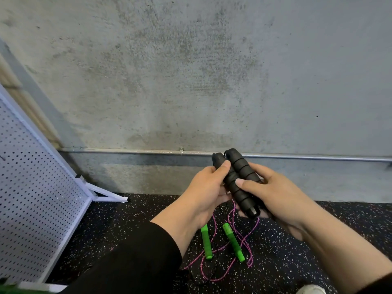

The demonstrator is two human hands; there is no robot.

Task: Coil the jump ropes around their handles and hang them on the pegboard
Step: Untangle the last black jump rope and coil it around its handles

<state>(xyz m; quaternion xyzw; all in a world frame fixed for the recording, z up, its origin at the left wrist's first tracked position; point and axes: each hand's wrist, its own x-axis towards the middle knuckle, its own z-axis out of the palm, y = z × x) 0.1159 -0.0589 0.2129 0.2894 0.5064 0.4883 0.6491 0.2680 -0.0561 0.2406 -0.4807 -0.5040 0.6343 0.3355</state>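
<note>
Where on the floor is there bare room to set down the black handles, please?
Bare floor lies between the pegboard foot and the left hand, and right of the right hand along the wall. Below both hands it is crowded: green handles and pink rope.

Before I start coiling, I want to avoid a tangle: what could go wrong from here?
1. The pink cord lies in loose crossing loops under your hands; the black rope's own cord is hard to make out against the dark floor, so the two may snag.
2. The green handles lie on those loops and could get dragged.
3. Left hand and right hand both hold the black handles, leaving none free to wind.
</note>
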